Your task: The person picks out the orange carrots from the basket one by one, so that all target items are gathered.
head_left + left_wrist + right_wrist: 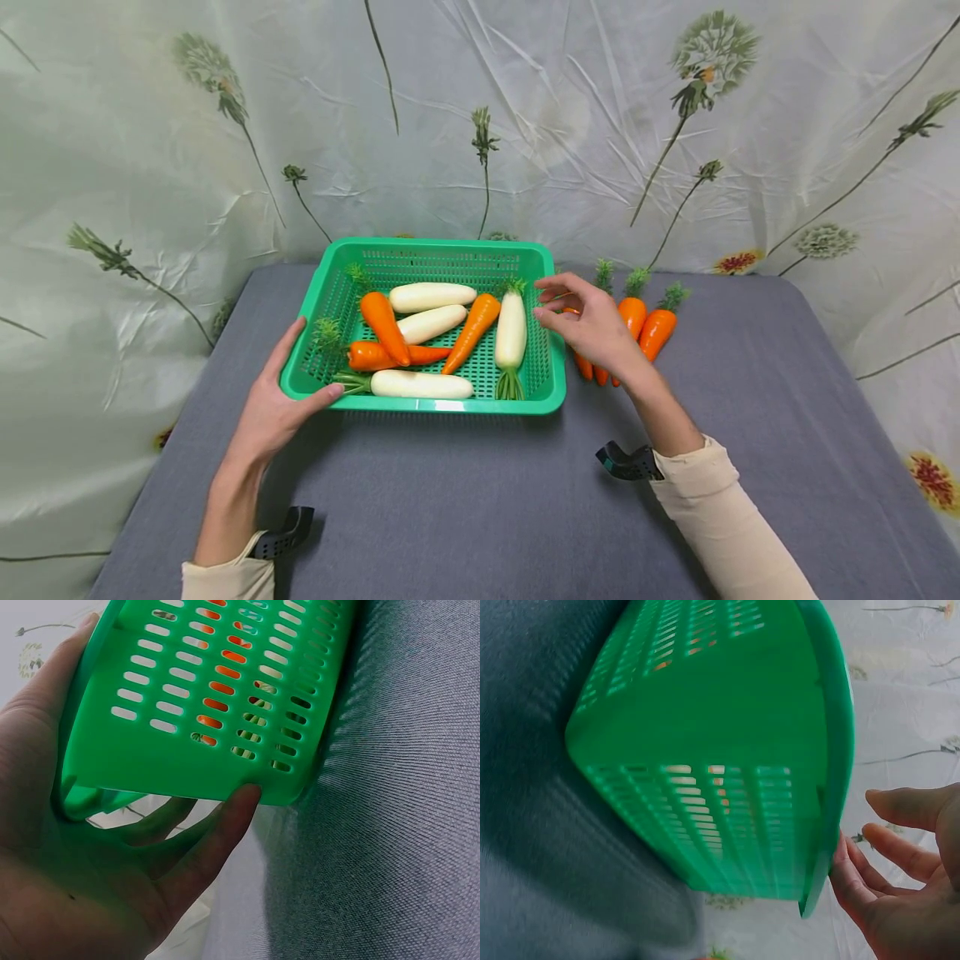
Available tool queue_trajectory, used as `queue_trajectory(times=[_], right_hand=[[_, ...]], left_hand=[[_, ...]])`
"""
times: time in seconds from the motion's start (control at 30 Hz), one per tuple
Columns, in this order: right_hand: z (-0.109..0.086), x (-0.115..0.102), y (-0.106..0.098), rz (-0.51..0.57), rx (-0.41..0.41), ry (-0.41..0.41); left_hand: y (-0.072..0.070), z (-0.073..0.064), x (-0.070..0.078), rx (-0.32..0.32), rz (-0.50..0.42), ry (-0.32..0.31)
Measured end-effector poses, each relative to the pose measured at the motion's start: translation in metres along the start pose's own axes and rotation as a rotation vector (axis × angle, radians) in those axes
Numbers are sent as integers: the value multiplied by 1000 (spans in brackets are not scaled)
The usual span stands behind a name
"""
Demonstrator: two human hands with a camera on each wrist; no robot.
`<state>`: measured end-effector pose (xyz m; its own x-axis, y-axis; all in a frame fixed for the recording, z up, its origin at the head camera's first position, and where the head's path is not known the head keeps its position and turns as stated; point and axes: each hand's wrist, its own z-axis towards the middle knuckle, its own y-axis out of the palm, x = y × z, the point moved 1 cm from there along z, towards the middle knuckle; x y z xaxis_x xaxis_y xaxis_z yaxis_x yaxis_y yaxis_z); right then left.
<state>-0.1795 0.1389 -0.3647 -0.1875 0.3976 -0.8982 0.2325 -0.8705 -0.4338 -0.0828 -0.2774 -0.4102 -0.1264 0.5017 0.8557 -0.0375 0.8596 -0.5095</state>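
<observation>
A green plastic basket [442, 407] stands on the grey cloth, holding three orange carrots [471, 333] and several white radishes [512, 329] with green tops. My left hand [276, 408] grips its near left corner, the thumb over the front rim and the fingers along the left side. In the left wrist view those fingers [217, 847] lie against the slotted wall. My right hand [588, 321] is at the basket's right rim, fingers loosely bent and holding nothing. Its fingertips are right at the rim in the right wrist view. Several more carrots [657, 329] lie beyond this hand, partly hidden by it.
Grey cloth [465, 508] covers the table in front of the basket and on both sides. A pale curtain [420, 150] printed with dandelions hangs directly behind the table. Black wrist mounts [628, 461] sit on both forearms.
</observation>
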Motion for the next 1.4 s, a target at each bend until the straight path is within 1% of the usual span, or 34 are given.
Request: queue_trajectory(times=[0.17,0.47,0.77,1.03,1.17,1.3,1.4], right_hand=[[4,-7,10,17,-22,15],[14,-12,27,37,-71,31],[25,-16,40,26,-148,70],[30,-21,49,10,-219,169],[35,-22,52,3,-253,210],[40,-21,56,-29,-285,270],[42,-19,60,-80,-310,300]], left_hand=[[0,-1,1,-4,-10,-10],[-1,0,1,1,0,-1],[-2,1,0,-7,-44,-18],[0,1,-1,-13,-41,-21],[-1,1,-1,-12,-49,-28],[-1,0,-2,-11,-44,-23],[-1,0,-2,-12,-37,-25]])
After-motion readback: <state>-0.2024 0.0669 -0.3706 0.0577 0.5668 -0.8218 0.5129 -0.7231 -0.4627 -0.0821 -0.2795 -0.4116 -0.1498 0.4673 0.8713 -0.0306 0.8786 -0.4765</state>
